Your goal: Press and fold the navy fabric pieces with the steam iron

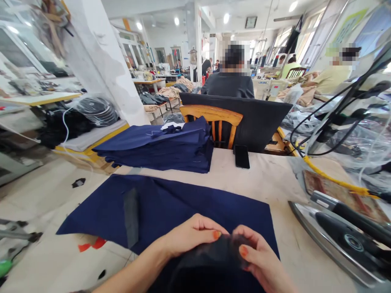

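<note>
Between my two hands is a piece of dark cloth, blurred and nearly black, hanging toward me. My left hand pinches its upper edge between thumb and fingers. Close beside it, my right hand grips the same edge, thumb on the near side. Beneath them a navy fabric panel lies spread on the table, its left end over the edge. A dark grey strip rests across that panel, left of my hands.
A stack of navy fabric pieces lies at the back left. A phone lies near the far edge. At right an iron stands close to my right hand, with cables above. A wooden chair and a seated person are beyond.
</note>
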Available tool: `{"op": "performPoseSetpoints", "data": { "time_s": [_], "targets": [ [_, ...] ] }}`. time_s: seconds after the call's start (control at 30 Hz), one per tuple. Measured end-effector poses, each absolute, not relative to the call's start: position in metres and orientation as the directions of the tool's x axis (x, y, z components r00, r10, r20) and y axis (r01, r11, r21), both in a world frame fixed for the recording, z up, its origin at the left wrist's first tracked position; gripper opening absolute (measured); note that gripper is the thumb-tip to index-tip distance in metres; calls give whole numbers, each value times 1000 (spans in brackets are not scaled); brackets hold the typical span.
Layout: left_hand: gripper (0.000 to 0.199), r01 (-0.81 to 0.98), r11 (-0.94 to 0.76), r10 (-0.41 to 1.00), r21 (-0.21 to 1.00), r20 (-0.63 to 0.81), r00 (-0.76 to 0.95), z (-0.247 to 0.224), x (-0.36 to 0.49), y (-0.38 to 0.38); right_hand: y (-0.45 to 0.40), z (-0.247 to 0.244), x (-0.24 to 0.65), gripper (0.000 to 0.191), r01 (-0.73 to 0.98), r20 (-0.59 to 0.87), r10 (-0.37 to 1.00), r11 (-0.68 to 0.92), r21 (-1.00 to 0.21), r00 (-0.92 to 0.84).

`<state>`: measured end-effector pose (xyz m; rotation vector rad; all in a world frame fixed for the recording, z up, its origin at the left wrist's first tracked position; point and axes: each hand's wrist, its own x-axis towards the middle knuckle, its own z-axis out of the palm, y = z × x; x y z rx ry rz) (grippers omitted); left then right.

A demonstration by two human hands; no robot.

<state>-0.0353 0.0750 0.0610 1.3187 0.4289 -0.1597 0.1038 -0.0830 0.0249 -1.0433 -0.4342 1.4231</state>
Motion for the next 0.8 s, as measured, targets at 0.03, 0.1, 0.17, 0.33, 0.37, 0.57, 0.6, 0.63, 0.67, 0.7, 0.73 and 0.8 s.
{"op": "performPoseSetpoints", "data": {
  "time_s": [0.03,0.1,0.17,0.33,0.37,0.57,0.6,0.63,0.67,0.7,0.73,0.8],
  "targets": [
    [37,366,238,121,900,-401,908,60,-34,79,-86,21,108,34,-554,-359,909,-193,-810,210],
    [35,391,167,84,905,-408,909,56,-32,86,-93,13,116,35,-449,-378,860,-203,-870,343],
    [34,408,65,53,911,-411,910,50,-27,94,-101,2,126,36,-296,-347,798,-221,-929,492],
    [34,360,-202,307,911,-290,907,23,-1,112,-113,-22,164,45,179,-116,576,-430,-885,809],
    [34,348,-251,365,903,-244,898,17,5,115,-114,-25,173,45,256,-69,544,-498,-828,837],
    [39,410,-541,536,734,-75,841,-11,40,129,-105,-33,212,43,373,-27,469,-734,-568,883],
    [39,431,-580,549,692,-60,834,-13,43,130,-102,-34,216,42,380,-32,469,-753,-537,883],
    [39,447,-609,557,655,-49,829,-14,45,131,-99,-34,218,41,389,-36,471,-767,-511,881],
    [39,458,-631,560,626,-42,828,-16,46,132,-97,-35,219,40,398,-39,475,-777,-488,879],
    [39,465,-647,560,604,-39,828,-16,47,132,-95,-35,220,40,406,-41,478,-784,-470,877],
    [38,469,-659,558,587,-36,829,-17,47,132,-93,-36,220,39,412,-44,482,-790,-454,875],
    [38,473,-679,554,561,-32,832,-17,47,132,-90,-36,218,39,419,-49,485,-798,-432,873]
  ]
}}
